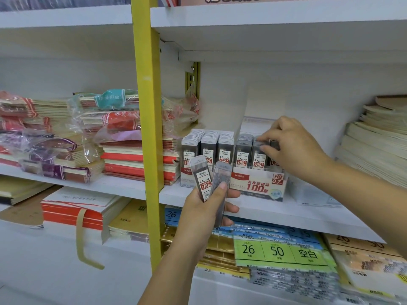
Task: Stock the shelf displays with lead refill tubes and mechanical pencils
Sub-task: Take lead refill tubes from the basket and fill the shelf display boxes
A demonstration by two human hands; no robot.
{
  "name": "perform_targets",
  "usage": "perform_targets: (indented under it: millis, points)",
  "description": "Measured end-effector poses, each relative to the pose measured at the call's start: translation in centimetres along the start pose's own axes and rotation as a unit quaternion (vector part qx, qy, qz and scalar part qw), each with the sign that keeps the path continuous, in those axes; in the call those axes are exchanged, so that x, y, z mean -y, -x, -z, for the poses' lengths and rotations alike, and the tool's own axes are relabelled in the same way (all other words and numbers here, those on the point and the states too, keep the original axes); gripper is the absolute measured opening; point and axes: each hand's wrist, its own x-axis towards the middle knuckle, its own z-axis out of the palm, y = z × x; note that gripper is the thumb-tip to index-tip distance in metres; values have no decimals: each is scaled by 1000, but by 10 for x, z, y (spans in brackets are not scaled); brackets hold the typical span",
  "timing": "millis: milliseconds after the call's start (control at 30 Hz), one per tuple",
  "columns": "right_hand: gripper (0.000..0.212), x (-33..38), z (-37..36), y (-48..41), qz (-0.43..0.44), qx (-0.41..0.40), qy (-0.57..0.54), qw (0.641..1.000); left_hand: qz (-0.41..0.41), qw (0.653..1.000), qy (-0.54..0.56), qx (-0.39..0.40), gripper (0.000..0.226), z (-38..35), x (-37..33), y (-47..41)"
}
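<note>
Open room stood above the 0.5 display box [184, 179] and 0.7 display box [257, 183], frame centre, under the upper shelf board [264, 25]. Yellow upright [146, 106] bounded the left, notebook stack [374, 146] the right. Left hand [204, 214], gripping lead refill tubes [201, 179], fronted the 0.5 display box.

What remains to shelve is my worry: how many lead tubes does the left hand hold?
2. One tube labelled 0.5 on the left; a second tube at its right. The left hand grips both; others may hide behind.

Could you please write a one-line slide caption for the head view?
Right hand pinches a lead refill tube at the 0.7 HB display box while left hand holds two more tubes.
</note>
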Motion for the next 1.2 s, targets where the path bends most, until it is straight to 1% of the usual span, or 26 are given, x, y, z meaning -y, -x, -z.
perform_targets:
  millis: [67,133,200,233,267,333,400,467,500,533,633,700,767,800,867,967,1000,1067,1133,1167,1200]
  points:
    - [30,2,1,2,4,-2,25,1000,-1,1000,-1,7,22,0,-1,1]
    - [31,8,4,10,2,-31,-1,1000,-3,1000,2,16,32,1,-3,2]
    - [26,20,8,21,-9,-34,-98,995,-7,1000,4,26,34,1,-5,4]
    - [23,27,10,28,-16,-10,-162,987,-7,999,3,33,34,0,-5,5]
    - [19,35,11,35,-24,28,-227,973,-7,999,1,40,34,-1,-6,6]
    - [16,48,9,46,-46,111,-341,932,-1,999,-7,54,34,-3,-6,7]
    - [17,54,6,52,-65,154,-417,893,3,998,-14,63,26,-5,-5,8]
    - [18,54,4,54,-73,166,-469,864,5,997,-16,69,18,-6,-5,10]
    - [18,53,4,54,-79,166,-487,854,7,997,-15,73,17,-6,-5,11]
    - [17,50,5,54,-86,163,-499,847,11,997,-10,77,21,-6,-6,12]
    - [16,40,11,50,-101,145,-533,827,36,996,10,83,41,-3,-5,13]
    - [12,32,16,49,-103,135,-548,819,47,995,26,81,46,-2,-5,12]
    - [25,28,17,50,-116,135,-560,809,50,995,30,77,37,-3,-4,11]
    - [29,27,16,51,-122,134,-559,809,49,996,23,73,30,-3,-3,11]
    - [22,26,12,54,-125,126,-556,812,43,997,-4,62,29,-4,0,9]
    - [33,25,7,56,-155,116,-586,787,40,998,-28,34,26,-4,5,6]
    - [33,24,7,57,-161,113,-588,785,38,998,-33,27,24,-5,6,6]
    - [26,26,8,57,-165,112,-569,798,35,998,-41,20,22,-6,7,5]
    - [19,25,10,54,-161,104,-533,824,35,999,-33,23,17,-7,6,4]
    - [17,23,14,51,-158,82,-518,836,34,999,-22,27,18,-8,4,3]
    - [15,20,21,46,-153,43,-505,848,33,999,-10,29,21,-9,3,2]
